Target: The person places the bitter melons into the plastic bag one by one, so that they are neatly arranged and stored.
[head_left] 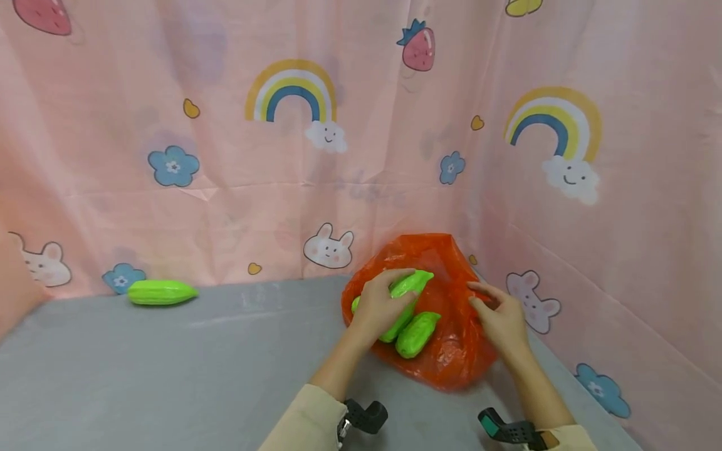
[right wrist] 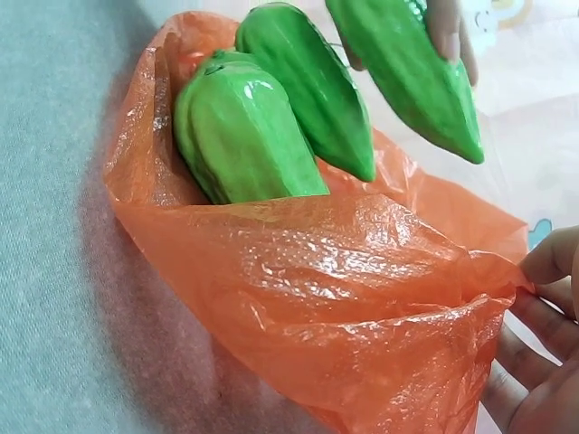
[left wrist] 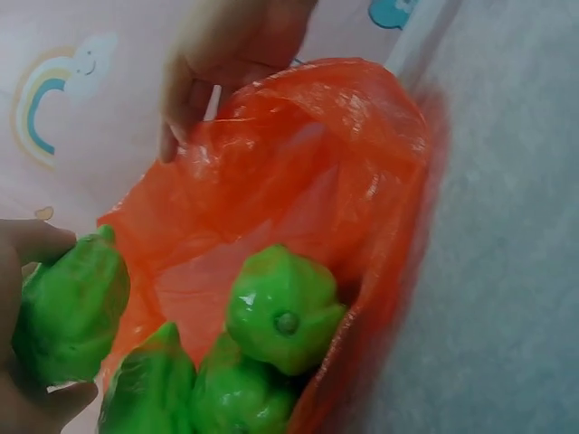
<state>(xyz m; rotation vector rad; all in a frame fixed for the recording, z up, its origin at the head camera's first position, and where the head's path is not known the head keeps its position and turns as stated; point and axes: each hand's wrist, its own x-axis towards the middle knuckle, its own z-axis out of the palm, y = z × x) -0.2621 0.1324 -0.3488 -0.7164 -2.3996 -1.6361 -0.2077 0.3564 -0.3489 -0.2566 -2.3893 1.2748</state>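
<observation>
My left hand [head_left: 383, 307] grips a shiny green bitter melon [right wrist: 412, 77], ridged and pointed at one end, over the mouth of a thin red plastic bag [head_left: 451, 351]. Thumb and fingers lie on either side of it in the left wrist view. More bitter melons lie in the bag; one [head_left: 417, 335] shows plainly in the head view, another [left wrist: 285, 307] has its stem end toward the left wrist camera. My right hand [head_left: 502, 316] pinches the bag's rim at the right, and the bag's mouth gapes between the hands.
Another green bitter melon [head_left: 162, 292] lies on the grey tabletop [head_left: 169, 369] at the far left, by the back edge. A pink patterned cloth [head_left: 361, 156] hangs behind the table and along its right side, close to the bag. Both wrists wear dark straps.
</observation>
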